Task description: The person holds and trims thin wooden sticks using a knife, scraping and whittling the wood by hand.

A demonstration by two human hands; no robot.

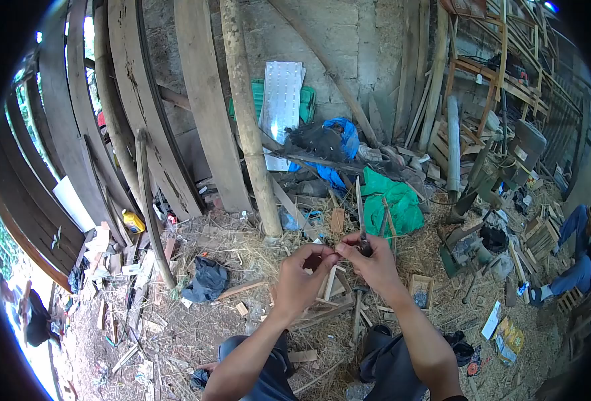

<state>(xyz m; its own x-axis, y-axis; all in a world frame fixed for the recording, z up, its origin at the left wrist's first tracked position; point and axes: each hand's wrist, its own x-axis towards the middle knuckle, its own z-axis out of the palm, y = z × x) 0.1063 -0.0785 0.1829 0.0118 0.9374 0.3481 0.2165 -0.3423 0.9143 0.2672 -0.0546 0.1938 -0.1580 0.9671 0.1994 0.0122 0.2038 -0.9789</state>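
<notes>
My right hand (375, 266) is closed around the dark handle of a knife (360, 204), whose long narrow blade points up and away from me. Its thumb and fingertips meet those of my left hand (302, 277) in front of my body. The left fingers are pinched together; whatever sits between them is too small or hidden to make out. Below the hands, a wooden frame of light strips (332, 304) lies near my knees, partly covered by my hands. Beside it on the ground is a hammer (357, 307).
Straw and wood scraps cover the ground. A wooden post (245, 120) rises ahead; a green plastic bag (392, 204) lies beyond my right hand. A small wooden box (421, 291) stands at right, a black bag (207, 279) at left. Another person's legs (569, 271) show far right.
</notes>
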